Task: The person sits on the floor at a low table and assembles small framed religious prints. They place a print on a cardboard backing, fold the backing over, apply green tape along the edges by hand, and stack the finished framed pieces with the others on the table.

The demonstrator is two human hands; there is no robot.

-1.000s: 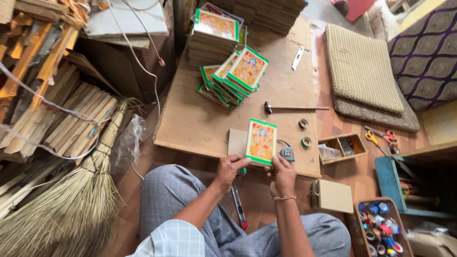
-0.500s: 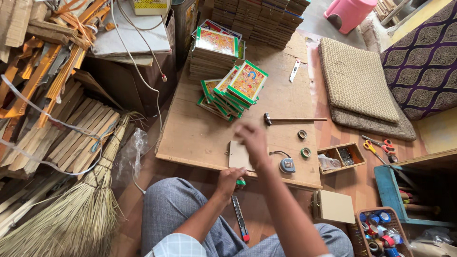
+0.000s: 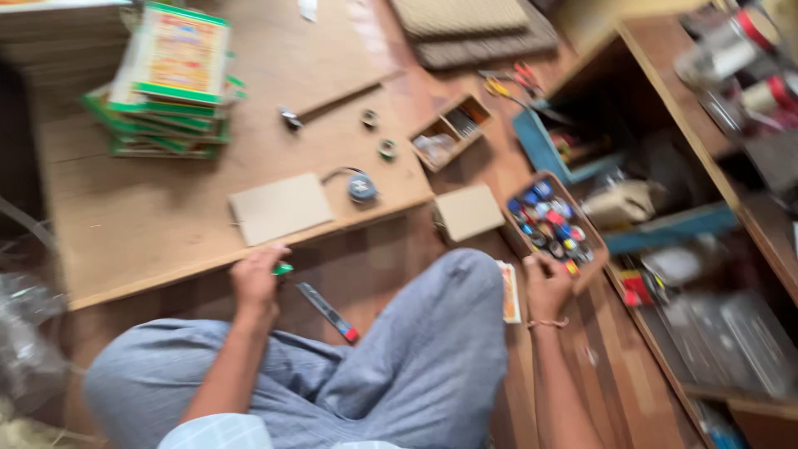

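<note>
The left hand (image 3: 256, 281) rests at the near edge of the low wooden board (image 3: 133, 224), fingers curled on a small green thing (image 3: 283, 268); what it is cannot be told. Just past it a cardboard piece (image 3: 281, 208) lies flat, long axis running left-right, bare board around it. The right hand (image 3: 546, 287) grips a framed picture (image 3: 509, 291) on edge beside the knee, near a box of small jars (image 3: 549, 223).

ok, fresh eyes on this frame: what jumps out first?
The stack of green-edged picture cards at the far left of the wooden board. Then the box of coloured spools on the floor, just beyond the right hand. The left hand rests at the board's near edge.
</note>
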